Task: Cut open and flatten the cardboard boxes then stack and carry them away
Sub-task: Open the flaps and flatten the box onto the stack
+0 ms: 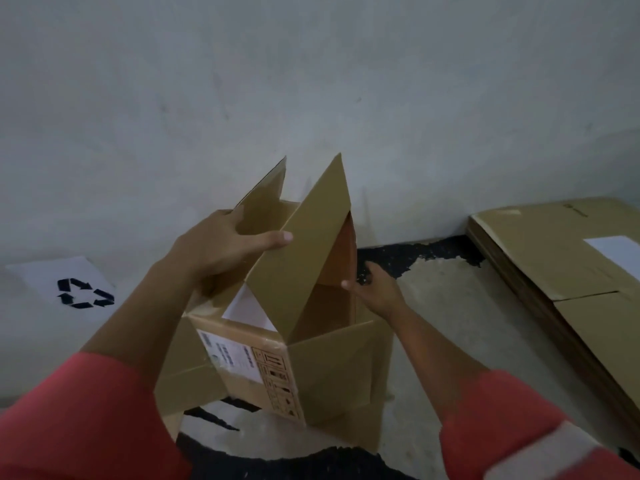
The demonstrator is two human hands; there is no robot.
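box: open cardboard box on the grey floor, between both arms | left hand: holds the tall flap, which stands up tilted | right hand: lower and closer to the box, pinches the side flap behind it | room: pile of flat cardboard on the right, by the wall

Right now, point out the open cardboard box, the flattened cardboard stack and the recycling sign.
open cardboard box (332, 368), head view, front side panel
flattened cardboard stack (540, 258), head view, top sheet
recycling sign (85, 293), head view, between arrows
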